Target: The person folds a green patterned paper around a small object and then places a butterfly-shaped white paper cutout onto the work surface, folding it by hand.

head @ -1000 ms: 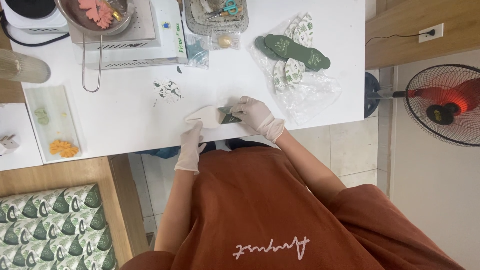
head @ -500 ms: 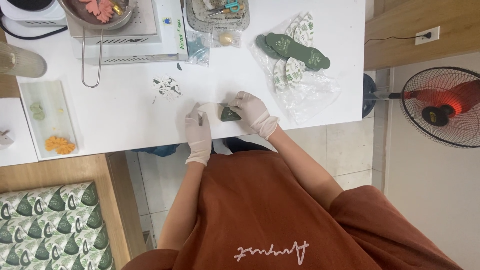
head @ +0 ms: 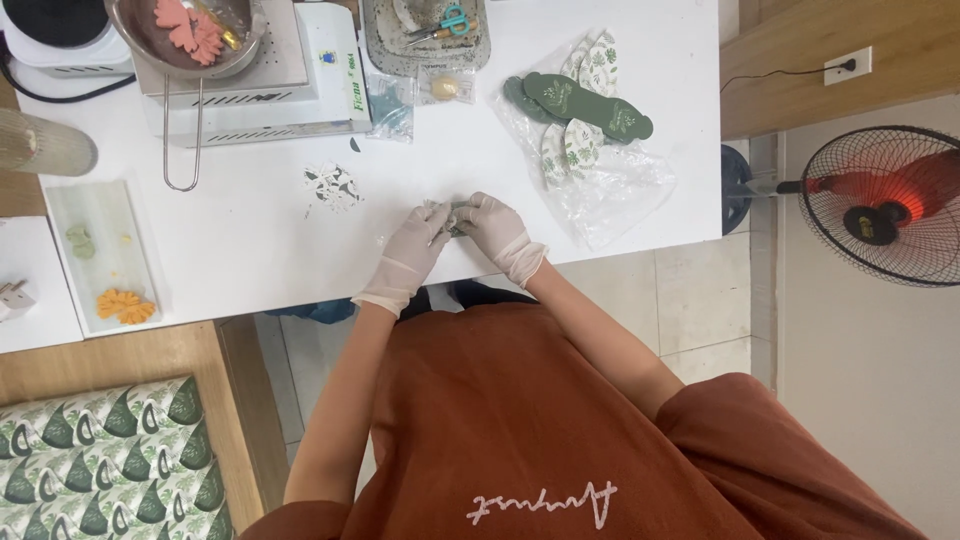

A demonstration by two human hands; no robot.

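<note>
Both my hands wear white gloves and meet over the white table (head: pixel 250 240) near its front edge. My left hand (head: pixel 420 245) and my right hand (head: pixel 497 232) together pinch a small dark green piece (head: pixel 457 213), which is mostly hidden between the fingers. A small heap of green and white scraps (head: pixel 333 185) lies on the table just left of my hands. Farther right, a stack of dark green and leaf-printed oval pieces (head: pixel 580 115) rests on a clear plastic bag (head: pixel 610 190).
A metal pan with pink flower shapes (head: pixel 195 30) sits on a white scale (head: pixel 290 80). A tray with scissors (head: pixel 425 30) stands at the back. At left lies a clear tray with an orange flower (head: pixel 120 305). A red fan (head: pixel 880 205) stands right; leaf-printed fabric (head: pixel 110 460) lies lower left.
My left hand rose from the table edge and joined my right hand on the green piece. The view moved, so the table sits slightly lower in frame.
</note>
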